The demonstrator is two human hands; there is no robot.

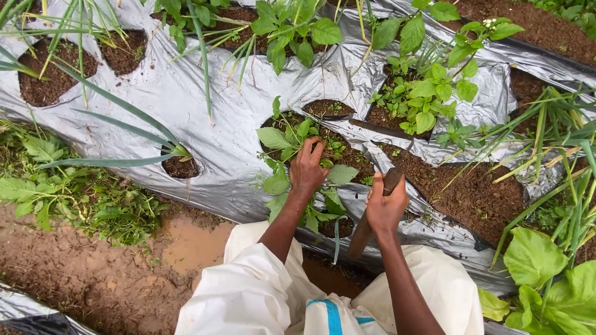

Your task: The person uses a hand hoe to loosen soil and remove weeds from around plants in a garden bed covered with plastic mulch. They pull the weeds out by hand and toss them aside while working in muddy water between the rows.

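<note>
My left hand reaches into a hole in the silver plastic mulch sheet and closes its fingers on a small leafy green plant growing in dark soil. My right hand is wrapped around the brown wooden handle of a hand tool, held upright just right of that plant; the tool's working end is hidden near the soil. White trousers cover my knees at the bottom of the view.
More leafy plants and long-bladed shoots grow from other holes in the sheet. Bare soil lies to the right. A muddy furrow with a puddle and weeds runs along the left.
</note>
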